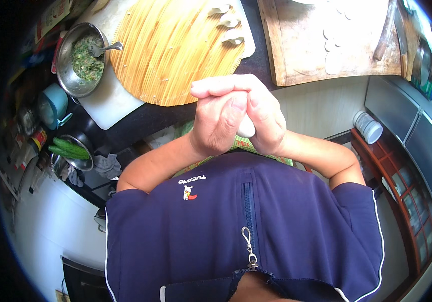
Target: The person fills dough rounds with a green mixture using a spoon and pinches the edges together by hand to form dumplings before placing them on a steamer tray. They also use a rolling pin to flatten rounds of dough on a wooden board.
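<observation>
My left hand point(218, 122) and my right hand point(267, 113) are pressed together around a white dumpling point(246, 127). Only the dumpling's lower part shows between the palms; the rest is hidden by fingers and thumbs. Just beyond my hands lies a round mat of yellow reed stalks point(163, 56), with dumplings point(233, 37) in a row at its right side. A steel bowl point(62, 71) left of the mat holds green-flecked filling point(86, 64) and a metal spoon point(106, 47). On the wooden board point(291, 56) at the right are flat white dough rounds point(333, 62), overexposed in bright light.
A rolling pin point(385, 32) lies at the wooden board's right side. White cutting boards point(114, 107) are under the mat. At the left stand a light-blue cup point(52, 105) and a metal bowl point(87, 163) with cucumbers point(69, 148). The dark counter edge runs just beyond my forearms.
</observation>
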`<state>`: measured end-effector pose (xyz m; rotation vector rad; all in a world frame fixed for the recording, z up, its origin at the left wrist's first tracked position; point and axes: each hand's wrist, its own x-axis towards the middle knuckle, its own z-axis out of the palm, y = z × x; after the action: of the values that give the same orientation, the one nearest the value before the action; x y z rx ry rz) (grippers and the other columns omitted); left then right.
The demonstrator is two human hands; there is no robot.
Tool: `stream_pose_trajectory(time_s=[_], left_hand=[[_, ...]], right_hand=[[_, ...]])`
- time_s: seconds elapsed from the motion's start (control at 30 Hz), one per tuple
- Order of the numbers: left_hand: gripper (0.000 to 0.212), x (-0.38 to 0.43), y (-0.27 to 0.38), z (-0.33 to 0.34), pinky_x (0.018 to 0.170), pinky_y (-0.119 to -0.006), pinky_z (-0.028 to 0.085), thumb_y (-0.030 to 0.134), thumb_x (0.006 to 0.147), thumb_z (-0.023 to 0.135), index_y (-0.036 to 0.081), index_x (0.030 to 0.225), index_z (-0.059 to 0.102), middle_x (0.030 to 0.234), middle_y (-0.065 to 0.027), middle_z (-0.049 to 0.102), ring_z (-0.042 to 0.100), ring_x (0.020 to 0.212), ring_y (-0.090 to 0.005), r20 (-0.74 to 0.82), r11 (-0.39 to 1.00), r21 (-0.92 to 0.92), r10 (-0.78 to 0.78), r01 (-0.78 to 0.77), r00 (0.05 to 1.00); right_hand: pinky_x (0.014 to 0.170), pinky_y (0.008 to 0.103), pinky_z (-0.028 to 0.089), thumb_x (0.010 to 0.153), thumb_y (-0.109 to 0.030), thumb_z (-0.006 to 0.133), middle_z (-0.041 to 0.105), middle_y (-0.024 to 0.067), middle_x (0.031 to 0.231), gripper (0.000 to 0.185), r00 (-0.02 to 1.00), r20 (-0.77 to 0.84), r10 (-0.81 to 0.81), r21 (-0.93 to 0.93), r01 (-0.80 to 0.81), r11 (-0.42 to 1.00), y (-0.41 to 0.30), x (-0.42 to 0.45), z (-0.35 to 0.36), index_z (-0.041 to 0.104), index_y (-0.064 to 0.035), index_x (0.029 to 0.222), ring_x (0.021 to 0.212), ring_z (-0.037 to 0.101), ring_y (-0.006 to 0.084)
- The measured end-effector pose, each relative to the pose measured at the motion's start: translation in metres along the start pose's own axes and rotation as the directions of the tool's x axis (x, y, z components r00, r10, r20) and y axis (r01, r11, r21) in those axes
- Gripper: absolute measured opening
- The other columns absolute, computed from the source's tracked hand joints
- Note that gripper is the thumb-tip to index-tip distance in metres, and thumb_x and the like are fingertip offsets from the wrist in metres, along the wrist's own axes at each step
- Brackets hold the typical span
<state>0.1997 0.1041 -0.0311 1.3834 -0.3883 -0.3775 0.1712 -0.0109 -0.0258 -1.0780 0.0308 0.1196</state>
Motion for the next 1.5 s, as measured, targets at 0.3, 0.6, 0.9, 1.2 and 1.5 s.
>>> stream_pose_trajectory(time_s=[0.3,0.6,0.9,1.2,1.5], left_hand=[[0.029,0.002,-0.032,-0.002,0.054,-0.029,0.041,0.019,0.091,0.041,-0.006,0.087,0.055,0.064,-0.0074,0.054,0.052,0.057,-0.0163,0.033,0.983,0.178,0.044,-0.05,0.998],[0.073,0.023,-0.039,-0.022,0.083,-0.031,0.041,0.063,0.087,0.035,-0.004,0.104,0.056,0.105,-0.0142,0.055,0.053,0.098,-0.0209,0.234,0.982,-0.023,-0.177,0.187,0.956],[0.076,0.011,-0.06,-0.031,0.091,-0.034,0.037,0.063,0.089,0.02,-0.003,0.116,0.047,0.11,-0.0164,0.053,0.05,0.105,-0.025,0.117,0.969,-0.069,-0.229,0.238,0.966],[0.076,0.009,-0.066,-0.026,0.082,-0.028,0.042,0.06,0.091,0.021,-0.006,0.125,0.034,0.102,-0.0113,0.055,0.052,0.09,-0.0164,0.148,0.933,-0.2,-0.272,0.298,0.951],[0.03,-0.002,-0.074,-0.016,0.077,-0.027,0.049,0.01,0.093,0.043,-0.005,0.118,0.046,0.099,-0.0099,0.06,0.06,0.087,-0.0158,-0.017,0.884,-0.218,-0.428,0.415,0.903]], right_hand=[[0.09,0.0308,0.04,0.097,-0.027,0.022,0.054,0.0208,0.117,0.043,0.999,0.033,0.004,-0.311,0.006,0.95,0.017,0.004,-0.026,0.044,0.006,0.114,0.1,0.055,0.0215],[0.101,0.036,0.035,0.077,-0.034,0.066,0.051,0.0126,0.125,0.06,0.973,-0.044,0.226,-0.465,-0.22,0.857,0.003,0.024,-0.057,0.048,-0.0009,0.123,0.119,0.046,0.023],[0.081,0.0318,0.046,0.065,-0.016,0.078,0.06,0.0099,0.098,0.038,0.991,0.13,-0.024,-0.911,0.129,0.392,0.004,0.011,-0.067,0.066,-0.0084,0.1,0.093,0.056,0.0218],[0.066,0.0297,0.047,0.068,-0.01,0.073,0.063,0.0051,0.079,0.019,0.985,0.093,-0.147,-0.894,0.147,0.424,0.02,0.006,-0.068,0.067,-0.0069,0.086,0.075,0.059,0.0204],[0.066,0.0317,0.048,0.07,-0.005,0.071,0.064,0.0088,0.079,0.016,0.974,-0.006,-0.224,-0.916,0.084,0.392,0.055,0.0,-0.09,0.065,-0.0033,0.084,0.073,0.06,0.0228]])
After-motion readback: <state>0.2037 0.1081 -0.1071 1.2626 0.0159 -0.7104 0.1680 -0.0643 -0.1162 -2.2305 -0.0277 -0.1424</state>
